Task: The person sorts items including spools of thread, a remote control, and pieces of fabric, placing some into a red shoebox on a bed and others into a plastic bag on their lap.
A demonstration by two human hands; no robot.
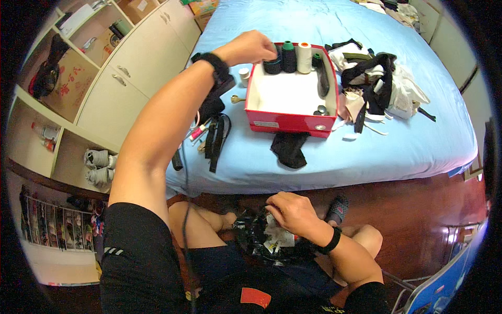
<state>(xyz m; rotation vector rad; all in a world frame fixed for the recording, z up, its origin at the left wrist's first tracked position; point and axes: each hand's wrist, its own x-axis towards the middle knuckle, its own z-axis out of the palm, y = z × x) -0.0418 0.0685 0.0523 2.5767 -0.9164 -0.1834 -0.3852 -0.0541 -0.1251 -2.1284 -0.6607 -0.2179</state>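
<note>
My left hand (251,47) reaches over the far left corner of a red cardboard box (292,116) on the bed. Its fingers close around the upper part of a dark thread spool (273,66). Beside that spool stand a black spool with a green top (289,59) and a cream spool (304,59). A black, elongated object (322,80) leans at the box's right wall, with small round pieces (321,110) in the near right corner. Between my legs, my right hand (296,214) curls at the rim of a black plastic bag (251,231) holding pale scraps (279,237).
Black fabric (290,151) lies before the box. To its right is a heap of cloth scraps (368,74). Black straps (217,137), a pink-handled tool (197,132) and a white spool (244,76) lie left. A dark cord (186,204) hangs by my left arm.
</note>
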